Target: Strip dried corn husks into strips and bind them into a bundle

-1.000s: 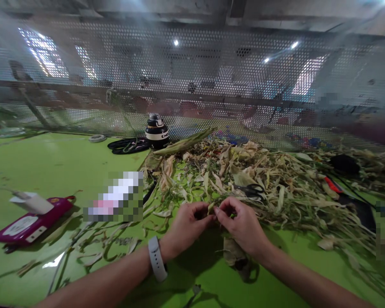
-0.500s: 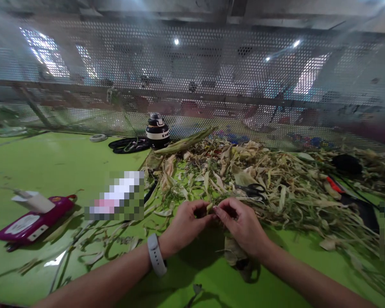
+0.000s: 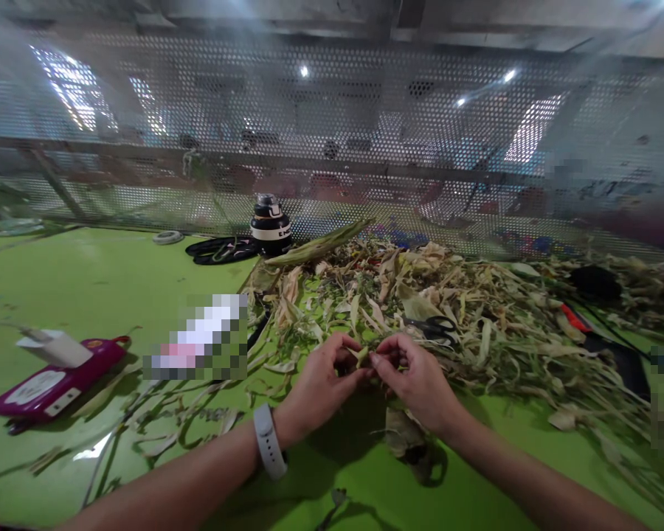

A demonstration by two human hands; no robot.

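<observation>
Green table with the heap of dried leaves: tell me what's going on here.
A person's left hand and right hand meet over the green table, holding a small yellow-green plant piece between the fingertips. Black-handled scissors lie just beyond the right hand, on the near part of a heap of dried, husk-like leaves. A black bottle stands at the back, and a purple power strip lies to the left.

Dried leaves (image 3: 485,335) across green table (image 3: 127,287)
</observation>
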